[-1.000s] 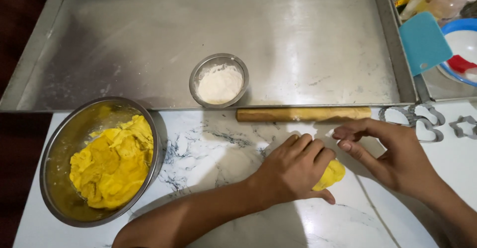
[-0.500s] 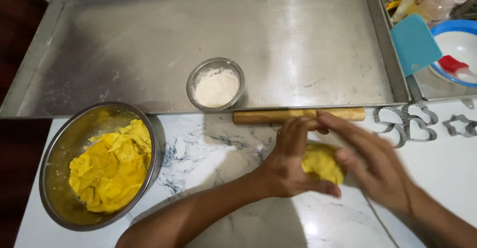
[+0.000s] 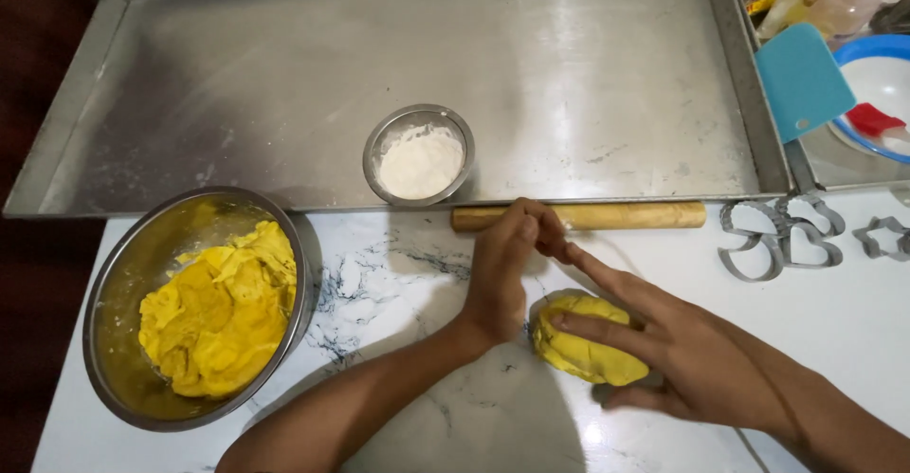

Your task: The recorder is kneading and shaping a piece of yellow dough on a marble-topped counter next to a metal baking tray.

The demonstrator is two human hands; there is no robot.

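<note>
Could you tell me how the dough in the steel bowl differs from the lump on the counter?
The dough in the steel bowl is a larger, ragged, torn mass; the lump on the counter is smaller, smooth and rounded. The bowl dough lies untouched, while the right hand rests on the lump. Both are the same yellow.

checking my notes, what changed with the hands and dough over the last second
The left hand let go of the dough ball and moved up to the rolling pin, fingers curled at it. The right hand came down over the dough, fingers resting on top. The dough bowl, flour bowl, tray and cutters stayed put.
</note>
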